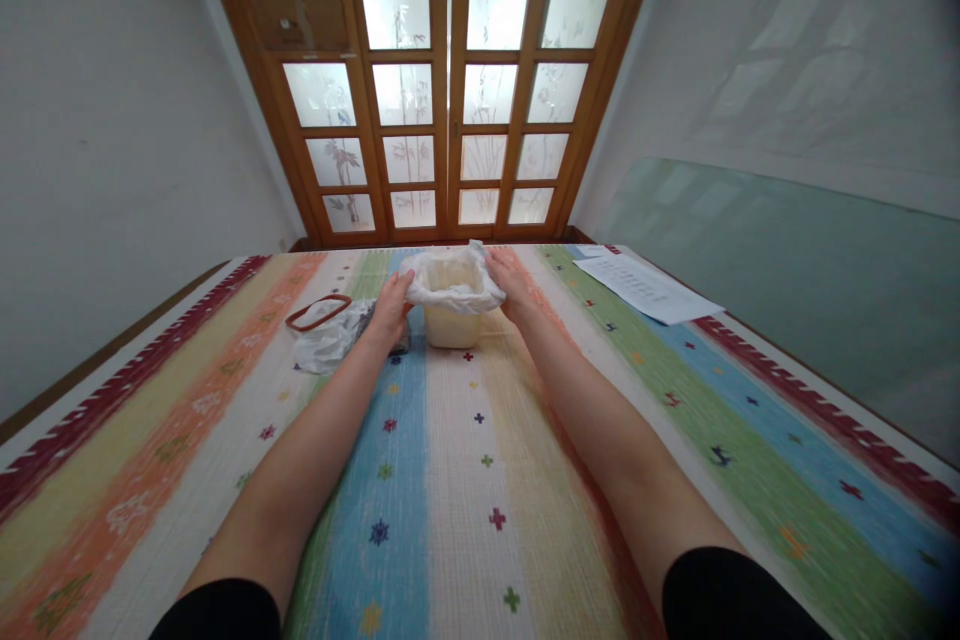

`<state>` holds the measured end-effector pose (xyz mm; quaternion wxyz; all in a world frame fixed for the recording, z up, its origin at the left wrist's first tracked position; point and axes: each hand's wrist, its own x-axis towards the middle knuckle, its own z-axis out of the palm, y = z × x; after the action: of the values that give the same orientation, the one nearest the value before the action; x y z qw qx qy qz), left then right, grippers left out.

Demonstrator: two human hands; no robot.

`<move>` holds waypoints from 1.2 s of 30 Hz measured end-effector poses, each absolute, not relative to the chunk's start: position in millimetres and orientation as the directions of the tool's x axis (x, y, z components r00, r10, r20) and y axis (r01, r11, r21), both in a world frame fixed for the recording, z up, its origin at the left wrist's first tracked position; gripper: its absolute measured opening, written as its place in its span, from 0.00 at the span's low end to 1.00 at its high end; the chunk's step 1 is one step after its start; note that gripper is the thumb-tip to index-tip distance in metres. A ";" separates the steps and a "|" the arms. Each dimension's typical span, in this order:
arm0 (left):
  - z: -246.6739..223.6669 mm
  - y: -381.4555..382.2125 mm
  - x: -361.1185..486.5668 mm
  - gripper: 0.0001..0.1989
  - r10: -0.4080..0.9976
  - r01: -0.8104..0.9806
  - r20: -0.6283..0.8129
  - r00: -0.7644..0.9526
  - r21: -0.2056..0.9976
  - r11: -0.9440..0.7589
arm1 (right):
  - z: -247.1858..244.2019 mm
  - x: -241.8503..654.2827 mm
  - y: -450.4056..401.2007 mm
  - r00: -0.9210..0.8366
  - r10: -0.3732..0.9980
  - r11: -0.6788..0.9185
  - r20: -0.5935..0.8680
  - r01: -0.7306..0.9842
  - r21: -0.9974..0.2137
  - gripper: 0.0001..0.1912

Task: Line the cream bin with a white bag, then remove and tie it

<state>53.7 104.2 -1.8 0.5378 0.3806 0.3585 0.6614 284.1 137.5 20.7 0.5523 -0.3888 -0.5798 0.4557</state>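
Observation:
A small cream bin [452,330] stands upright on the cloth-covered table, with a white plastic bag [459,300] lining it and folded out over its rim. At the left side of the rim, my left hand [390,308] is closed on the edge of the bag. My right hand [510,282] grips the bag's edge on the opposite side, its fingertips partly hidden by the plastic. Left of my left hand lie crumpled white plastic bags [326,345], and a brown ring-shaped frame [318,313] rests on them. A dark item [403,340] shows partly behind my left hand.
A striped, patterned tablecloth [450,500] covers the table. Printed paper sheets [649,288] lie at the far right. Beyond the table's far edge are wooden doors [452,90] with frosted panes, and a pale green glass panel [787,290] is along the right wall.

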 end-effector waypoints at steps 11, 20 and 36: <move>8.7 104.3 42.2 0.22 0.937 -0.247 0.290 -0.194 0.910 -0.333 | 25.0 290.7 140.0 0.013 0.865 0.482 0.501 0.254 -0.839 0.11; 26.6 96.2 27.4 0.15 0.951 -0.385 0.261 -0.164 0.871 -0.305 | 65.0 301.4 101.1 -0.154 0.768 0.620 0.621 0.424 -0.661 0.11; 29.9 82.0 21.5 0.25 0.955 -0.381 0.278 -0.107 0.875 -0.298 | 97.1 285.6 49.2 -0.632 0.587 0.781 0.506 0.278 -0.559 0.07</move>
<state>21.5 82.0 29.9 0.4979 0.4460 0.3213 0.6708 285.6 49.2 97.1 0.3509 -0.2468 -0.8761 0.2201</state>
